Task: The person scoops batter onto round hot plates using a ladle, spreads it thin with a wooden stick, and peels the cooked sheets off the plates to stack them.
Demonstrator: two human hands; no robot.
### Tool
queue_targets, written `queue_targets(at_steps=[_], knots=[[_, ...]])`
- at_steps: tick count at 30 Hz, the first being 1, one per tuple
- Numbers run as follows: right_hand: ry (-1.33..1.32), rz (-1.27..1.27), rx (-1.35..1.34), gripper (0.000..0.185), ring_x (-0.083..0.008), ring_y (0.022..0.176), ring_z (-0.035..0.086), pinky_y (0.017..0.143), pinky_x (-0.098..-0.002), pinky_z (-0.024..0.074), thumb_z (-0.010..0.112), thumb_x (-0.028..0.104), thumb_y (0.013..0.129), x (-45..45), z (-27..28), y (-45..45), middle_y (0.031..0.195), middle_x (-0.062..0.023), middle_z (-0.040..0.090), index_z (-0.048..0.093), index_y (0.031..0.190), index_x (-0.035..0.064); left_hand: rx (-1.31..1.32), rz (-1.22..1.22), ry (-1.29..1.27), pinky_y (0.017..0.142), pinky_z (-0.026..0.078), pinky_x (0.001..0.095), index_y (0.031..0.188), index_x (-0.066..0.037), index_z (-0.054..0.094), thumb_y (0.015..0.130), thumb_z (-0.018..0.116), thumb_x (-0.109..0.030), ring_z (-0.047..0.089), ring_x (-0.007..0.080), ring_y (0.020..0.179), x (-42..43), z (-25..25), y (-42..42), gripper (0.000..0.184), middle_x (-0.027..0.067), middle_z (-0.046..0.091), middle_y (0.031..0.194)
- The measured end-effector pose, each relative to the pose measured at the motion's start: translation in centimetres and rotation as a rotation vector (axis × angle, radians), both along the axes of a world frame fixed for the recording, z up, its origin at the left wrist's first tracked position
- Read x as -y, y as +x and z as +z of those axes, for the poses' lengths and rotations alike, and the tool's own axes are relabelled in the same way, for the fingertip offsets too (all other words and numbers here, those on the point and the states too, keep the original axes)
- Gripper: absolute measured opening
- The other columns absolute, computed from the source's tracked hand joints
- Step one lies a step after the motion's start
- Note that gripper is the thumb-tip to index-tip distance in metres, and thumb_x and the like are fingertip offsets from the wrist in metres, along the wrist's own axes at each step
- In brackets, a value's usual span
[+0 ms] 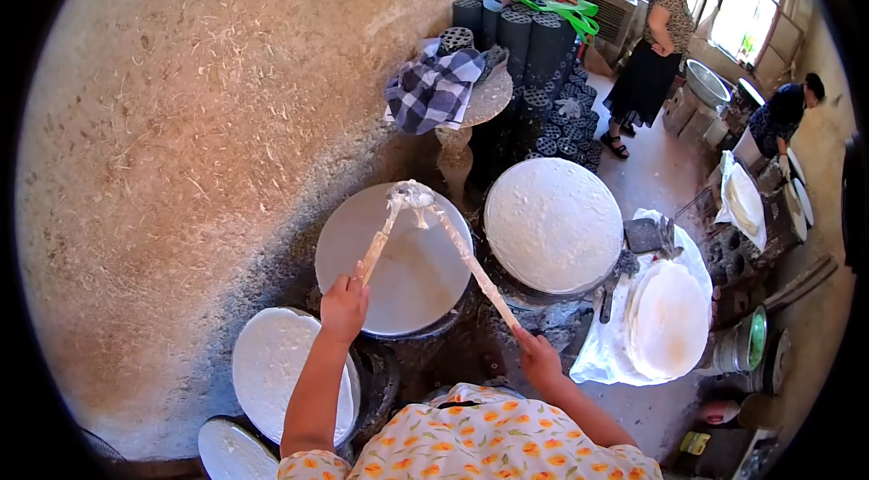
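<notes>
My left hand (pixel 344 308) is closed around a short wooden stick (pixel 378 244) smeared with white paste. In my right hand (pixel 539 360) is a longer batter-coated stick (pixel 480 276), gripped near its lower end. Their far tips meet at a lump of sticky white batter (pixel 414 196), with a strand hanging down. Beneath lies a round griddle (pixel 398 303) with a pale, mostly bare surface. A second griddle to its right carries a white flatbread sheet (pixel 554 226). Another white sheet (pixel 290 371) covers the griddle at lower left.
Stacked thin flatbreads (pixel 668 321) lie on a plastic sheet (pixel 593 349) at right. Black coal briquettes (pixel 534 45) and a stand with a checked cloth (pixel 434 86) line the wall. One person (pixel 665 36) stands near the window; another person (pixel 783 118) bends over griddles.
</notes>
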State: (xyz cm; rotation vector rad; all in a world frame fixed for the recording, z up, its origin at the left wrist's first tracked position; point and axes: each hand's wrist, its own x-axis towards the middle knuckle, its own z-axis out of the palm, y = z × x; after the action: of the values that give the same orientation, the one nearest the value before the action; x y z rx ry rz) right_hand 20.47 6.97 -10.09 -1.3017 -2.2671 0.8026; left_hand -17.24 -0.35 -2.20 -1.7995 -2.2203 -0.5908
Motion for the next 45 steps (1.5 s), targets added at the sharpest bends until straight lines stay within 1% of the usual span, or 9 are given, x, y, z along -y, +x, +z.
queue_targets(at_steps=[12, 15, 17, 24, 28, 34, 39, 41, 45], knots=[[0.010, 0.019, -0.016, 0.057, -0.0335, 0.067, 0.055, 0.061, -0.0435, 0.0459, 0.053, -0.002, 0.076, -0.4, 0.1, -0.5, 0.075, -0.0141, 0.053, 0.053, 0.127, 0.0239, 0.104, -0.011, 0.130, 0.058, 0.049, 0.0405, 0.121, 0.002, 0.053, 0.079, 0.062, -0.010, 0.057, 0.0338, 0.067, -0.8, 2.1, -1.4, 0.045, 0.0166, 0.056, 0.081], [0.015, 0.032, -0.028, 0.058, -0.0331, 0.068, 0.055, 0.062, -0.0428, 0.0457, 0.053, -0.003, 0.075, -0.4, 0.3, -0.5, 0.075, -0.0141, 0.053, 0.053, 0.127, 0.0231, 0.032, -0.036, 0.284, 0.053, 0.048, 0.0337, 0.121, 0.003, 0.052, 0.083, 0.060, -0.010, 0.057, 0.0251, 0.061, -1.0, 3.7, -1.6, 0.041, 0.0117, 0.057, 0.076], [-0.012, 0.030, -0.025, 0.058, -0.0329, 0.069, 0.056, 0.062, -0.0424, 0.0457, 0.053, -0.003, 0.075, -0.3, 0.3, -0.7, 0.075, -0.0141, 0.053, 0.054, 0.127, 0.0227, 0.976, 0.050, 0.394, 0.045, 0.043, 0.0252, 0.117, 0.003, 0.054, 0.090, 0.055, -0.014, 0.053, 0.0127, 0.052, -0.8, 5.9, -0.5, 0.032, 0.0047, 0.054, 0.070], [0.038, 0.060, -0.053, 0.058, -0.0336, 0.072, 0.059, 0.065, -0.0404, 0.0473, 0.053, -0.004, 0.075, -1.9, -0.7, -3.0, 0.082, -0.0177, 0.059, 0.054, 0.127, 0.0207, 1.578, -0.001, 0.261, 0.036, 0.037, 0.0209, 0.107, 0.002, 0.052, 0.096, 0.046, -0.017, 0.044, 0.0076, 0.042, 1.8, 5.0, -1.8, 0.023, 0.0029, 0.051, 0.067], [-0.201, 0.061, -0.090, 0.059, -0.0338, 0.079, 0.064, 0.072, -0.0376, 0.0490, 0.051, -0.005, 0.075, -6.2, -0.9, -8.8, 0.090, -0.0234, 0.063, 0.053, 0.129, 0.0213, 2.084, -0.155, 0.585, 0.035, 0.035, 0.0211, 0.105, 0.002, 0.050, 0.095, 0.046, -0.019, 0.041, 0.0079, 0.040, 4.5, 6.3, -1.1, 0.023, 0.0025, 0.047, 0.065], [-0.280, 0.165, -0.151, 0.057, -0.0375, 0.094, 0.062, 0.081, -0.0381, 0.0484, 0.050, -0.001, 0.076, -9.2, 1.1, -18.7, 0.100, -0.0263, 0.061, 0.053, 0.128, 0.0218, 1.659, 0.137, 0.405, 0.037, 0.035, 0.0198, 0.094, -0.003, 0.051, 0.098, 0.042, -0.021, 0.041, 0.0058, 0.043, 6.4, 4.2, -0.6, 0.021, 0.0015, 0.047, 0.065], [-0.252, 0.032, -0.156, 0.060, -0.0363, 0.096, 0.062, 0.081, -0.0373, 0.0485, 0.051, -0.005, 0.072, -7.0, 0.6, -13.8, 0.104, -0.0227, 0.063, 0.053, 0.128, 0.0180, 1.507, 0.171, 0.276, 0.037, 0.035, 0.0200, 0.092, -0.005, 0.051, 0.099, 0.039, -0.019, 0.042, 0.0052, 0.043, 7.7, 2.3, -0.7, 0.020, 0.0001, 0.046, 0.063], [-0.127, 0.029, -0.222, 0.061, -0.0214, 0.094, 0.064, 0.081, -0.0309, 0.0473, 0.049, -0.007, 0.073, -6.1, -2.4, -10.5, 0.106, -0.0159, 0.066, 0.054, 0.129, 0.0171, 1.464, 0.175, 0.258, 0.037, 0.035, 0.0200, 0.094, -0.005, 0.052, 0.099, 0.039, -0.019, 0.042, 0.0051, 0.043, 8.3, 1.5, -0.8, 0.020, -0.0002, 0.046, 0.063], [-0.257, 0.125, -0.137, 0.063, -0.0227, 0.097, 0.063, 0.085, -0.0295, 0.0456, 0.047, -0.007, 0.074, -5.1, -1.0, -12.6, 0.111, -0.0183, 0.063, 0.050, 0.132, 0.0173, 1.471, 0.189, 0.250, 0.037, 0.036, 0.0196, 0.097, -0.005, 0.053, 0.098, 0.039, -0.019, 0.042, 0.0043, 0.044, 8.7, 1.3, -0.6, 0.020, -0.0008, 0.046, 0.064]])
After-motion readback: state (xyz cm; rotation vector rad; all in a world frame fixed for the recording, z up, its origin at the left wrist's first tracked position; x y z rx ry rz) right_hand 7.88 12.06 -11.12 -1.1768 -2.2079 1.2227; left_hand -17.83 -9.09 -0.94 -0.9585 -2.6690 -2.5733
